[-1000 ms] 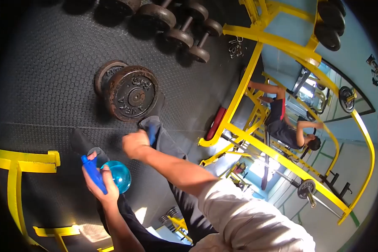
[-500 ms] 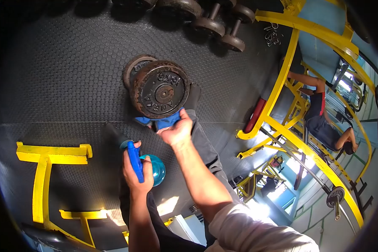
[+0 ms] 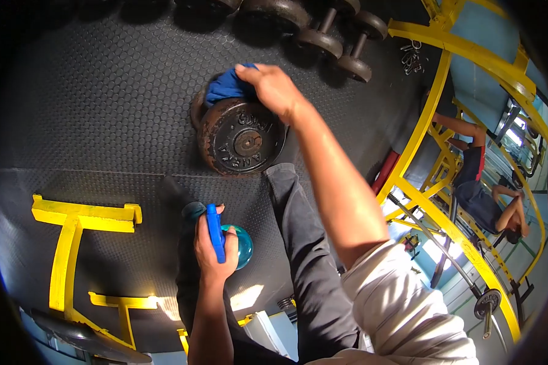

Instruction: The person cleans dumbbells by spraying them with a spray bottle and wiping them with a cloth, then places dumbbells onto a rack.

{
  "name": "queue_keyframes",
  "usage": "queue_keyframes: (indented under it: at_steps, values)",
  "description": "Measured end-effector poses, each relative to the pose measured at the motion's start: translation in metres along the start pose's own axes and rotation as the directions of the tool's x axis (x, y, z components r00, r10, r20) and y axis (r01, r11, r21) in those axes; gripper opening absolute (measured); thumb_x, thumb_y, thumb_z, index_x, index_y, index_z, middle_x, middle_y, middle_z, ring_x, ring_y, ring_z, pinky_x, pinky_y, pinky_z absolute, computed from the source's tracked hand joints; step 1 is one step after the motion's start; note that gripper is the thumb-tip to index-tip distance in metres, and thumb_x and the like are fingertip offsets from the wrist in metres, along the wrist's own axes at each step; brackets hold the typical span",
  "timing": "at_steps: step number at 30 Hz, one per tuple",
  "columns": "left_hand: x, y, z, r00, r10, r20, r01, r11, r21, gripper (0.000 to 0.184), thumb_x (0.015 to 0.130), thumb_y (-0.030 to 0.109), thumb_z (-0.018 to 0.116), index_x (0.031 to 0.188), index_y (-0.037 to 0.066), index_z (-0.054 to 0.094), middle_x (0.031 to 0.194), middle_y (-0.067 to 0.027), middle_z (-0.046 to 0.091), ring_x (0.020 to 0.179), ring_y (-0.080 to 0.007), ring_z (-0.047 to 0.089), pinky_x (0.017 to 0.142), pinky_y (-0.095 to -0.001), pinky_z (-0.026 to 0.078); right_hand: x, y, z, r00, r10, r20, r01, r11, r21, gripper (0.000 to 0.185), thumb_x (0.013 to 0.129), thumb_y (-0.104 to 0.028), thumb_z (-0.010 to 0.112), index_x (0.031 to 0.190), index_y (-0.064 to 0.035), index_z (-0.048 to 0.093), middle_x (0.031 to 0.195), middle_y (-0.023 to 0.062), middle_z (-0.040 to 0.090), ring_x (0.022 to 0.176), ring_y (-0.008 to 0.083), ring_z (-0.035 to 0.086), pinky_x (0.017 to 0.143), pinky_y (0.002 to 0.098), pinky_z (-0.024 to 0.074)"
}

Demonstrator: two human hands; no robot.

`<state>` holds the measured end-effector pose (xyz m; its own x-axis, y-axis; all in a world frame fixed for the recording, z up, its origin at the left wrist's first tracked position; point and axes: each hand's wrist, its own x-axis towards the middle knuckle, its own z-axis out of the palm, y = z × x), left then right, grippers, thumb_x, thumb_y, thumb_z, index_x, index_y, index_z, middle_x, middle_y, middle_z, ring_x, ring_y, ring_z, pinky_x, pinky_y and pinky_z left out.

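Note:
My left hand (image 3: 216,246) is wrapped round a spray bottle with a blue sprayer head (image 3: 215,233) and a round teal body (image 3: 244,248). A blue cloth (image 3: 230,86) lies against the upper edge of a rusty dumbbell (image 3: 248,142) on the floor, and my right hand (image 3: 273,89) grips it there. Raised lettering shows on the dumbbell's round end plate. The far plate is mostly hidden behind the cloth and the near plate.
Several dumbbells (image 3: 318,42) line the top of the black textured floor (image 3: 103,134). Yellow metal supports (image 3: 85,216) stand at left. At right, another person (image 3: 478,198) lies on a bench inside a yellow rack (image 3: 435,115) with a barbell.
My right hand has moved with the cloth from below the dumbbell's plate up to its upper edge. Over the last second the view has shifted, and my left hand still holds the bottle.

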<state>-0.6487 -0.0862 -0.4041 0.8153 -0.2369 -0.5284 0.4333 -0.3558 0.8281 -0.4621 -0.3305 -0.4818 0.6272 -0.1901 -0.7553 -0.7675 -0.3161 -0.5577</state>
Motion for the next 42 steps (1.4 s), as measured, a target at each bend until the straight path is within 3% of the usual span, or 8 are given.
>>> queue_keyframes:
  at_steps: [4, 6, 10, 15, 19, 22, 33, 42]
  values:
    - [0.001, 0.001, -0.001, 0.999, -0.039, -0.023, 0.039, 0.999, 0.001, 0.051, 0.079, 0.013, 0.060, 0.124, -0.007, 0.048, 0.116, -0.0230, 0.060, 0.107, -0.0399, 0.058, 0.095, -0.0431, 0.044, 0.002, -0.042, -0.008, 0.968, -0.041, 0.247, 0.050, 0.998, -0.028, 0.044, 0.083, -0.040, 0.071, 0.103, -0.0016, 0.071, 0.098, 0.0085, 0.071, 0.091, 0.0174, 0.065, 0.086, 0.0308, 0.0495]
    - [0.000, -0.001, 0.000, 0.998, -0.048, -0.028, 0.048, 0.999, -0.006, 0.051, 0.078, 0.012, 0.060, 0.124, -0.007, 0.049, 0.115, -0.0229, 0.061, 0.106, -0.0400, 0.059, 0.094, -0.0430, 0.045, 0.000, -0.037, -0.008, 0.942, -0.026, 0.335, 0.166, 0.902, -0.398, 0.055, 0.071, -0.038, 0.081, 0.113, -0.0062, 0.068, 0.106, 0.0106, 0.069, 0.100, 0.0195, 0.064, 0.094, 0.0312, 0.0476]
    - [-0.002, 0.006, 0.001, 0.994, -0.089, -0.061, 0.087, 0.995, -0.039, 0.046, 0.077, 0.011, 0.061, 0.120, -0.004, 0.053, 0.113, -0.0215, 0.062, 0.104, -0.0391, 0.060, 0.091, -0.0414, 0.047, 0.004, -0.016, -0.012, 0.842, -0.062, 0.536, 0.195, 0.961, -0.195, 0.073, 0.059, -0.014, 0.086, 0.126, -0.0065, 0.058, 0.112, 0.0087, 0.067, 0.104, 0.0215, 0.062, 0.096, 0.0316, 0.0466]
    - [-0.006, -0.005, -0.002, 0.972, -0.146, -0.183, 0.145, 0.989, -0.017, 0.047, 0.076, 0.010, 0.061, 0.121, -0.002, 0.053, 0.112, -0.0198, 0.062, 0.104, -0.0381, 0.060, 0.091, -0.0407, 0.047, -0.005, -0.001, -0.003, 0.878, -0.053, 0.475, 0.139, 0.979, -0.149, 0.075, 0.053, 0.003, 0.084, 0.122, -0.0056, 0.058, 0.110, 0.0061, 0.066, 0.103, 0.0177, 0.060, 0.096, 0.0310, 0.0466]
    - [-0.002, -0.012, -0.015, 0.942, -0.218, -0.256, 0.204, 0.976, -0.080, 0.046, 0.075, 0.009, 0.061, 0.119, -0.001, 0.054, 0.112, -0.0194, 0.063, 0.103, -0.0384, 0.061, 0.090, -0.0408, 0.047, -0.044, 0.011, 0.011, 0.910, -0.111, 0.401, 0.218, 0.948, -0.233, 0.075, 0.049, -0.016, 0.088, 0.117, -0.0125, 0.059, 0.104, 0.0106, 0.069, 0.102, 0.0283, 0.064, 0.090, 0.0347, 0.0480]
    - [0.003, -0.005, -0.022, 0.975, -0.195, -0.106, 0.202, 0.977, 0.062, 0.045, 0.075, 0.007, 0.059, 0.119, 0.002, 0.054, 0.109, -0.0150, 0.063, 0.098, -0.0302, 0.063, 0.086, -0.0364, 0.048, -0.080, 0.018, 0.023, 0.894, -0.098, 0.436, 0.259, 0.908, -0.328, 0.072, 0.049, -0.019, 0.087, 0.113, -0.0114, 0.058, 0.098, 0.0139, 0.067, 0.100, 0.0340, 0.063, 0.087, 0.0400, 0.0494]
    - [-0.005, -0.018, -0.031, 0.960, -0.279, 0.021, 0.257, 0.911, 0.323, 0.061, 0.072, 0.014, 0.065, 0.128, 0.002, 0.046, 0.115, -0.0219, 0.060, 0.103, -0.0403, 0.059, 0.089, -0.0462, 0.048, -0.176, 0.146, 0.108, 0.831, -0.184, 0.525, 0.542, 0.482, -0.688, 0.077, 0.058, -0.028, 0.080, 0.127, -0.0141, 0.048, 0.099, 0.0139, 0.053, 0.091, 0.0325, 0.056, 0.078, 0.0440, 0.0491]
    - [-0.033, -0.023, -0.018, 0.866, -0.342, 0.366, 0.116, 0.847, 0.519, 0.053, 0.070, 0.017, 0.069, 0.118, 0.004, 0.050, 0.108, -0.0188, 0.060, 0.092, -0.0389, 0.062, 0.082, -0.0466, 0.050, -0.199, 0.235, 0.159, 0.888, -0.316, 0.335, 0.458, 0.534, -0.710, 0.056, 0.065, -0.016, 0.072, 0.118, -0.0147, 0.051, 0.103, 0.0145, 0.053, 0.098, 0.0335, 0.054, 0.081, 0.0454, 0.0456]
